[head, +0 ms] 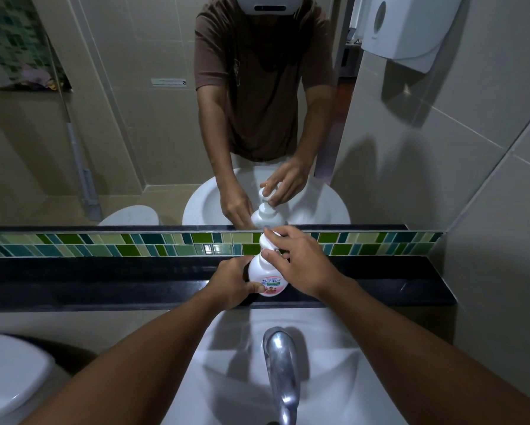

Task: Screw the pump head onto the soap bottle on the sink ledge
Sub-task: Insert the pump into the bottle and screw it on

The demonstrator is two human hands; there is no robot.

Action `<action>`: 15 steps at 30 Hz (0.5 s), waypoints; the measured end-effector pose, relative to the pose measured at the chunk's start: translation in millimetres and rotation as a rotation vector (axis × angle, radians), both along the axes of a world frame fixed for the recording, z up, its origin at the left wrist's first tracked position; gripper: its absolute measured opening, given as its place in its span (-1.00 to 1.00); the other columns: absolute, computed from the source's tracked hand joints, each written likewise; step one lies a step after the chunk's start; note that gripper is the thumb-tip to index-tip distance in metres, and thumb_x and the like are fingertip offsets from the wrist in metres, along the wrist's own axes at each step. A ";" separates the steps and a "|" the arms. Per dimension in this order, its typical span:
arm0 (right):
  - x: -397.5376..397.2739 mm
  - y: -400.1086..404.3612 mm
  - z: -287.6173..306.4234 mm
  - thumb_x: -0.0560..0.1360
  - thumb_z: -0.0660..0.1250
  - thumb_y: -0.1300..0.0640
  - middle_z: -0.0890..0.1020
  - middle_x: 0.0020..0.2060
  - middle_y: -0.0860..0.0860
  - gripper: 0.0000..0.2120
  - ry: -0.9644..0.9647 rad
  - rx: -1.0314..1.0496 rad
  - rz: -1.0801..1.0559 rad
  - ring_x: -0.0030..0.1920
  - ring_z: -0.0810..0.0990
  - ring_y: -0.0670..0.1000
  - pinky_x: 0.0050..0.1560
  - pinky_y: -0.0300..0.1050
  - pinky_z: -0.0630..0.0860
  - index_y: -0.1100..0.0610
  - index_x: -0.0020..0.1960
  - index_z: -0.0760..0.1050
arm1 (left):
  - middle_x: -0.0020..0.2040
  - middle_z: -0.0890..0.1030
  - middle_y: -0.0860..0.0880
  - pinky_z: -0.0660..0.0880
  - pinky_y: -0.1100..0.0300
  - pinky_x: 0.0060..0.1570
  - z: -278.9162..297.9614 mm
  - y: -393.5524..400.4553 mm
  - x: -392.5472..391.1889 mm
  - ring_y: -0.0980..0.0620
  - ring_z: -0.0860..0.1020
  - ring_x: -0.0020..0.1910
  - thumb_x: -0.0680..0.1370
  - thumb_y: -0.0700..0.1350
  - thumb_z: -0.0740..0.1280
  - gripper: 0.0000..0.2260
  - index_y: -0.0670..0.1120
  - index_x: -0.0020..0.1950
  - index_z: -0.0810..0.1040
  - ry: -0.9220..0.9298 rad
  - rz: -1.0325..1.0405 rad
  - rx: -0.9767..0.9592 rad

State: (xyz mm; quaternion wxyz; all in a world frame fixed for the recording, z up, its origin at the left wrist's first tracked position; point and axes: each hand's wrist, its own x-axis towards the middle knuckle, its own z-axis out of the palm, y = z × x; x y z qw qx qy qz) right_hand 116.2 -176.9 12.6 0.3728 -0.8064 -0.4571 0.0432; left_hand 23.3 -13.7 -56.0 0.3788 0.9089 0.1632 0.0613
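A white soap bottle (265, 276) with a pink and green label stands upright on the black sink ledge (104, 283). My left hand (231, 282) wraps its lower body from the left, thumb across the label. The white pump head (266, 242) sits on top of the bottle's neck. My right hand (300, 259) grips the pump head from the right, with fingers over its top and thumb at its collar. The neck joint is partly hidden by my fingers. The mirror above repeats the same scene.
A chrome tap (283, 372) juts over the white basin (334, 378) just below the ledge. A second basin's rim (9, 378) shows at lower left. A green mosaic tile strip (134, 245) backs the ledge. A paper towel dispenser (407, 26) hangs on the right wall.
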 end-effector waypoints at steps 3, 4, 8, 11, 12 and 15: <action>1.4 -0.9 0.1 0.60 0.38 0.06 0.52 0.36 0.10 -0.54 0.008 -0.013 0.010 0.30 0.54 0.08 0.28 0.14 0.52 0.14 0.46 0.46 | 0.18 0.69 -0.03 0.53 0.09 0.18 0.2 0.5 -0.3 0.01 0.62 0.12 0.36 -0.07 0.63 -0.49 -0.01 0.27 0.60 -0.001 -0.006 -0.005; 1.6 -1.1 0.1 0.60 0.37 0.06 0.52 0.36 0.09 -0.54 0.010 -0.012 0.013 0.30 0.53 0.07 0.28 0.14 0.53 0.14 0.46 0.46 | 0.18 0.69 -0.03 0.53 0.10 0.18 0.3 0.6 -0.2 0.00 0.62 0.12 0.36 -0.07 0.63 -0.49 -0.01 0.27 0.60 0.002 -0.008 -0.007; 1.2 -0.8 -0.1 0.60 0.37 0.07 0.53 0.34 0.10 -0.55 -0.004 -0.010 0.008 0.29 0.55 0.08 0.27 0.15 0.54 0.15 0.45 0.47 | 0.18 0.69 -0.02 0.51 0.12 0.16 0.2 1.2 0.4 0.03 0.61 0.11 0.36 -0.07 0.63 -0.51 -0.01 0.26 0.61 0.008 -0.013 -0.006; 1.0 -0.9 0.2 0.60 0.37 0.06 0.54 0.33 0.10 -0.56 -0.020 -0.018 0.005 0.27 0.56 0.09 0.25 0.14 0.55 0.15 0.45 0.48 | 0.17 0.69 -0.01 0.52 0.08 0.19 0.2 1.8 0.3 0.02 0.61 0.12 0.36 -0.06 0.63 -0.51 0.01 0.25 0.61 0.010 -0.011 -0.006; 0.9 -1.0 0.6 0.60 0.37 0.06 0.54 0.33 0.09 -0.56 -0.020 -0.019 0.003 0.27 0.56 0.08 0.25 0.14 0.55 0.15 0.45 0.47 | 0.17 0.69 -0.01 0.52 0.09 0.19 0.1 1.9 0.2 0.03 0.61 0.12 0.36 -0.06 0.63 -0.51 0.01 0.25 0.61 0.009 -0.009 -0.009; 0.3 -1.1 1.6 0.60 0.36 0.06 0.54 0.34 0.08 -0.55 -0.024 -0.025 0.001 0.27 0.55 0.08 0.25 0.14 0.55 0.14 0.45 0.47 | 0.16 0.70 0.00 0.50 0.16 0.14 -1.0 2.2 0.3 0.05 0.61 0.10 0.35 -0.06 0.63 -0.52 0.02 0.24 0.61 0.004 -0.007 -0.010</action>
